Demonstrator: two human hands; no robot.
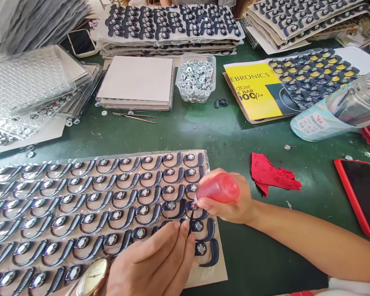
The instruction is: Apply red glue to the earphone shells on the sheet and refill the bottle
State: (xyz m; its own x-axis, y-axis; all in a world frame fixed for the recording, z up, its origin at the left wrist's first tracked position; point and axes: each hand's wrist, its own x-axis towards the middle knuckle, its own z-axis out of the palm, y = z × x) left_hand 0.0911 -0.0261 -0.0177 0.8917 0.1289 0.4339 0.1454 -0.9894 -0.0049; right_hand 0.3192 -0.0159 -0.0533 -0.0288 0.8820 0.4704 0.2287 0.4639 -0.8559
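My left hand, with a gold watch at its wrist, pinches dark tweezers. Their tip reaches a round silver part on a black hook-shaped piece near the right edge of a card sheet. My right hand is wrapped round a red translucent squeeze bottle. The bottle is tilted, its nozzle end down by the same piece and close to the tweezers. Rows of similar black pieces, each with a round silver part, cover the sheet; my left hand hides some of them.
A clear tub of silver discs stands behind the sheet, beside stacked trays and more tweezers. At right are a red cloth, a red-cased phone and a bottle. Loaded sheets sit at the back.
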